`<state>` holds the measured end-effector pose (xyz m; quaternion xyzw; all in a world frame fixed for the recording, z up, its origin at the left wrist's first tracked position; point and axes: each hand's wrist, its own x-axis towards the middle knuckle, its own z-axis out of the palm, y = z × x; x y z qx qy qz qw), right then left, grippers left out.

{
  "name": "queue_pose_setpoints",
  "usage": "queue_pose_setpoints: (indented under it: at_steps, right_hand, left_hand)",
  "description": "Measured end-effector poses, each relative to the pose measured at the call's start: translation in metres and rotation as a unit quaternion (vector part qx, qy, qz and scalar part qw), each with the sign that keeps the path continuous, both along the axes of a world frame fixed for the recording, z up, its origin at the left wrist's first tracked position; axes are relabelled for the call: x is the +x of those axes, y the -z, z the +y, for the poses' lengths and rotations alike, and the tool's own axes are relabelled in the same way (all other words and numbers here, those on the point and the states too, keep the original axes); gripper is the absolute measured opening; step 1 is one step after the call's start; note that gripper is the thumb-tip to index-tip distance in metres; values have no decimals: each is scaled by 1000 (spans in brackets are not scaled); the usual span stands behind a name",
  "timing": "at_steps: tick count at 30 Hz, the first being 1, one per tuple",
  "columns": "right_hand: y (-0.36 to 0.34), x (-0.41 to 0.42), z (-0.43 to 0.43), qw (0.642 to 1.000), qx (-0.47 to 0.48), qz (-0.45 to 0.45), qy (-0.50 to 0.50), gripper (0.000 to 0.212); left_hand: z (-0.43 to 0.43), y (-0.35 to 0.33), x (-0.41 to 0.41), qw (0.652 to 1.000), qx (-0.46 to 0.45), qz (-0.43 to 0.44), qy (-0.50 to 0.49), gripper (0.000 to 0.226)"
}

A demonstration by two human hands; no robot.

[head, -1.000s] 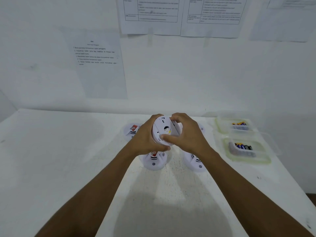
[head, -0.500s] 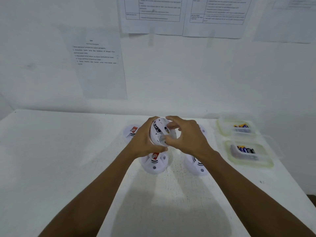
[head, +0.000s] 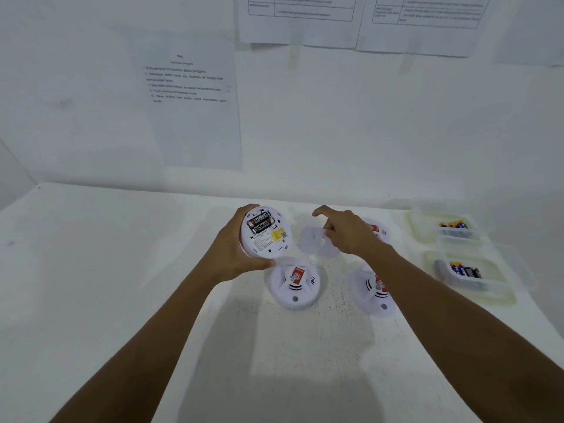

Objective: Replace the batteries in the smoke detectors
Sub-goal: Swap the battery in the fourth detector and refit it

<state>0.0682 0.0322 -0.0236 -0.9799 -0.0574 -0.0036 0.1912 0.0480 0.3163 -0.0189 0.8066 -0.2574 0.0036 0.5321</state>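
Observation:
My left hand (head: pixel 235 251) grips a round white smoke detector (head: pixel 265 236) above the table, its back turned toward me. Its battery bay is uncovered and shows black batteries (head: pixel 258 222). My right hand (head: pixel 348 233) is to the right of it and pinches the detector's white back cover (head: pixel 312 244) at its edge, with the index finger stretched out. The cover is blurred and low over the table. Three more detectors stand on the table: one below my left hand (head: pixel 294 286), one under my right forearm (head: pixel 374 296), one partly hidden behind my right hand (head: pixel 378 232).
Two clear plastic containers with batteries sit at the right: the far one (head: pixel 427 227) and the near one (head: pixel 500 296). The white table (head: pixel 122 285) meets a wall hung with printed sheets (head: pixel 189 102).
The back cover has come off the held detector. My right hand carried it away to the right, which exposed the batteries. My left hand tilted the detector's back toward me.

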Motion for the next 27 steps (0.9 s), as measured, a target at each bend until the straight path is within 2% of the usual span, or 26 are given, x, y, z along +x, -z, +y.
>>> queue_pose_setpoints:
  at_steps: [4,6,8,10,12,14,16,23,25,27]
  right_hand:
    - [18,16,6,995,-72,-49,41,43]
    - [22,14,9,994,-40,-78,61,38]
    - [15,4,19,987,77,-116,79,27]
    - [-5,-12,34,960,239,-111,98,18]
    - [-28,-33,49,921,381,-33,80,18]
    - [-41,-53,55,886,458,46,44,21]
    - [-48,-70,52,872,484,52,49,25]
    - [-48,-119,12,829,537,-36,152,26]
    - [-46,-130,-3,830,531,-46,166,24]
    - [-45,-140,-21,849,488,-65,193,20]
  left_hand:
    - [4,1,4,1000,9,1,16,94]
    - [5,0,6,1000,11,7,27,95]
    - [5,-2,8,999,12,15,41,96]
    - [2,-3,9,998,10,21,62,97]
    - [-4,-6,10,996,8,20,87,98]
    - [-14,-7,10,993,7,20,116,97]
    - [-26,-10,8,989,5,22,143,97]
    - [-87,-10,-8,984,-1,15,176,101]
    - [-105,-12,-16,984,1,7,177,101]
    - [-127,-14,-26,985,3,-8,175,99]
